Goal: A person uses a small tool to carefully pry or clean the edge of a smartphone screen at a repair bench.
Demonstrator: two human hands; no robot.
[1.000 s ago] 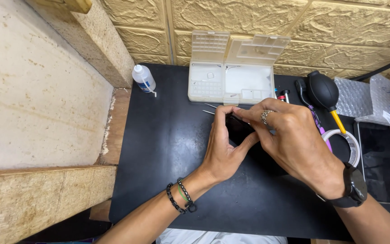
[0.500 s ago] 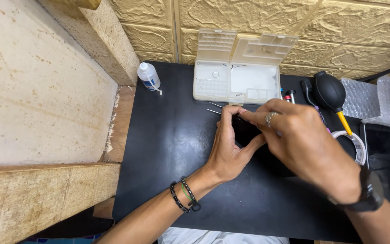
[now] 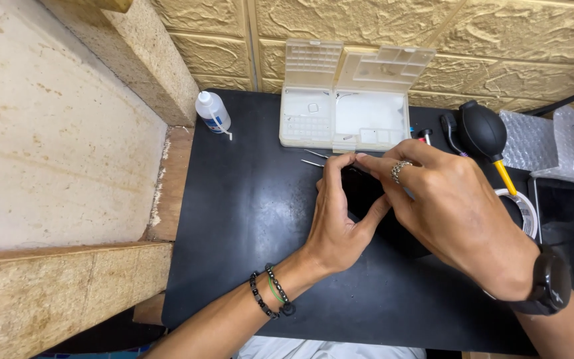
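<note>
We have both hands closed around a dark, flat device (image 3: 361,193) that sits on the black mat (image 3: 247,219) in the middle of the tabletop. Our left hand (image 3: 337,223) cups its near-left edge, thumb and fingers clamped on it; our right hand (image 3: 450,213) covers the far side, its fingers pinched together at the top edge, right beside the left fingertips.

Compared with a second ago, the hands have hardly shifted on the mat: the same two-handed grip, the same spot just in front of the parts box (image 3: 347,100). What has changed is mostly our view, which has drifted a little so the box and the dropper bottle (image 3: 212,112) sit differently in the picture. The right fingers look a touch more curled over the device's upper edge than before, so we judge the work at that edge is ongoing, not finished.

Tweezers (image 3: 315,158) lie just beyond the fingertips, untouched. The black air blower (image 3: 483,129) rests to the right, near a tape roll (image 3: 523,209).
</note>
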